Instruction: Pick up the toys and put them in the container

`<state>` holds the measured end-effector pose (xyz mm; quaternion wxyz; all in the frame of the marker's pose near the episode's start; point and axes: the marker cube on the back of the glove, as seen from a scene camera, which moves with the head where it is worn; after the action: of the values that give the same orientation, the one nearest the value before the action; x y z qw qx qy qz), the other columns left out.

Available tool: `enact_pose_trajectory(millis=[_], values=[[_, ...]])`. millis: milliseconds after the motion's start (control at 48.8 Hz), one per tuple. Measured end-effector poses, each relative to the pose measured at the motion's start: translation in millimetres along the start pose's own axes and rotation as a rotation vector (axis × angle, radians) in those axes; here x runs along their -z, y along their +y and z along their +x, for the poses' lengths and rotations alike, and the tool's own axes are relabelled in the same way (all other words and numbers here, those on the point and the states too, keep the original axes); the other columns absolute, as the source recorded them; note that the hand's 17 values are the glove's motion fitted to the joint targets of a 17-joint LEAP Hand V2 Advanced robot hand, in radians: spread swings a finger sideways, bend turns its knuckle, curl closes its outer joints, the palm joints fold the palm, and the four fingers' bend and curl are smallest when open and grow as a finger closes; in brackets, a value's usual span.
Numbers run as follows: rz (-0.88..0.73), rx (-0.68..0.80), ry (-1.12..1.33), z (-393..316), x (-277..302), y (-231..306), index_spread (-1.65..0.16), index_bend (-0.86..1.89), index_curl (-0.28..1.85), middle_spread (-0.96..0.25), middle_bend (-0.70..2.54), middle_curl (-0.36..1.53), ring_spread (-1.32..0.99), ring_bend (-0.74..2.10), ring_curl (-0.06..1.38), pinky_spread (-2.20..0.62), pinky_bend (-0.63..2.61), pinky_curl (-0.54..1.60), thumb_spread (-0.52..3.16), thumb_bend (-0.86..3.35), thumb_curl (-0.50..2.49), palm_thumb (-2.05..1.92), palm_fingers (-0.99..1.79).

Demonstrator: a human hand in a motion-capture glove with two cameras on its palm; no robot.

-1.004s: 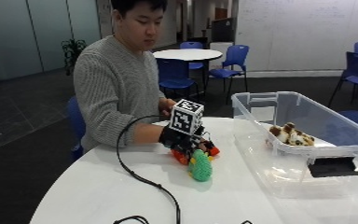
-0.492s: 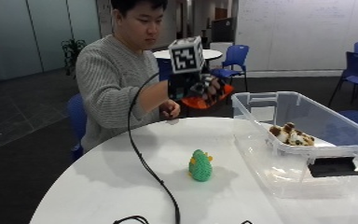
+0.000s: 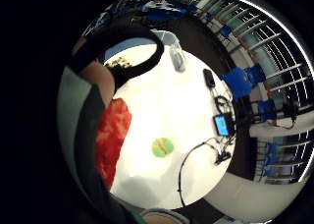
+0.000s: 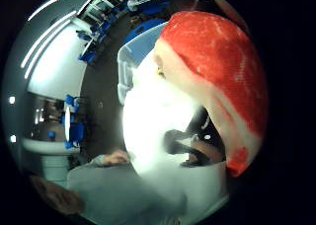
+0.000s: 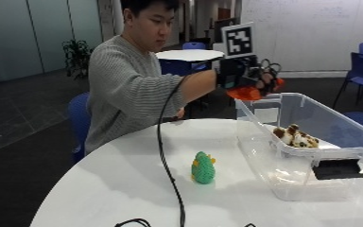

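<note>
Currently the gloved right hand (image 5: 249, 78) is raised over the near corner of the clear plastic storage container (image 5: 332, 156), fingers (image 5: 266, 81) curled round a flat red toy marbled with white, like a slab of meat (image 5: 252, 92). Toy hangs just above the container's rim, not yet inside. Thumb side palm view: the red toy (image 4: 217, 72) fills much of the frame, close against the palm, container edge beyond it.

Inside the container: a spotted brown-and-white plush toy (image 5: 295, 136), lying on the bottom towards the far side.

On the round white tabletop (image 5: 118, 189): a small green knitted toy with yellow spots (image 5: 203, 168), upright, well apart from the hand, near the container's outer wall but not touching it. Little finger side palm view shows it from above as a green-yellow disc (image 3: 162, 147).

Step in hand, as I judge it: carry the red toy over the opening and release.

Risks:
- Hand sits at the rim's corner, not over the middle. Release here and the toy may catch the wall and drop outside.
- Toy is floppy and flat; may drape over the edge and hang there.
- Cable (image 5: 166, 156) trails from the hand across the tabletop, close to the green toy; a swing back could drag across it and knock it over.
</note>
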<state>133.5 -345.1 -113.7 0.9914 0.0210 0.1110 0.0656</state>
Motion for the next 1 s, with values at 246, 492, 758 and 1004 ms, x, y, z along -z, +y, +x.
enact_pose_trajectory(millis=[246, 492, 758, 1004], values=[[-0.083, -0.242, -0.069, -7, -42, -137, -0.34, 0.10, 0.13, -0.26, 0.57, 0.48, -0.43, 1.03, 0.51, -0.31, 1.24, 0.36, 1.55, 0.12, 0.57, 0.37, 0.33], [-0.162, -0.115, -0.027, 0, -87, -156, -0.34, 0.11, 0.13, -0.27, 0.56, 0.49, -0.42, 1.06, 0.51, -0.29, 1.23, 0.35, 1.58, 0.11, 0.57, 0.33, 0.29], [-0.345, -0.185, -0.145, 10, -121, -142, -0.33, 0.19, 0.21, -0.22, 0.31, 0.42, -0.28, 0.58, 0.38, -0.11, 1.23, 0.35, 1.49, -0.01, 0.47, 0.13, -0.29], [-0.343, -0.157, -0.128, 10, -117, -131, -0.32, 0.10, 0.21, -0.18, 0.16, 0.37, -0.17, 0.36, 0.30, -0.02, 1.10, 0.32, 1.40, -0.02, 0.39, 0.02, -0.20]])
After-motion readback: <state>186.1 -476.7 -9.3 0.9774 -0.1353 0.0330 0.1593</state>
